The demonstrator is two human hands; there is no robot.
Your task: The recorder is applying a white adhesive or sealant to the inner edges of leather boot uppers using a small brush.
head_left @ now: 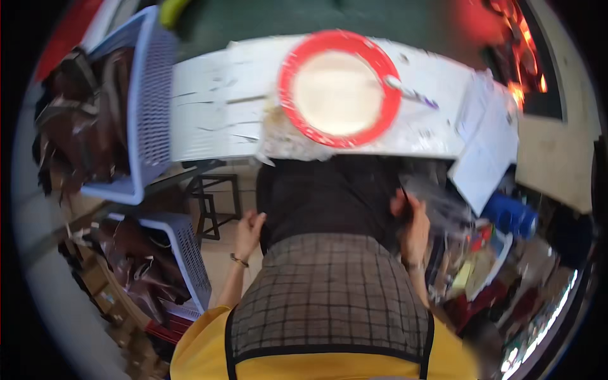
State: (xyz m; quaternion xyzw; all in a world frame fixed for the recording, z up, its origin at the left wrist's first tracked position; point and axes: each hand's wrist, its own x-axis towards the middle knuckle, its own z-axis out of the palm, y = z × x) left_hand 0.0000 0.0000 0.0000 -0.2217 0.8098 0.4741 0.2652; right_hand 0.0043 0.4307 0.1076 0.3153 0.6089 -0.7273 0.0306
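My left hand hangs low beside my dark lap, with a bracelet at the wrist. Its fingers are curled together, and whatever they may hold is too small to tell. On the other side, my right hand is down by my right thigh, fingers bent around a thin dark thing that is blurred. Neither hand touches the table. On that white table in front of me stands a red basin filled with a cream-white substance. A brush with a pale end rests across the basin's right rim.
Blue plastic baskets holding brown leather-like pieces stand at the left, one lower than the other. White paper sheets overhang the table's right end. Below them are a blue container and clutter. A dark metal stool frame stands under the table.
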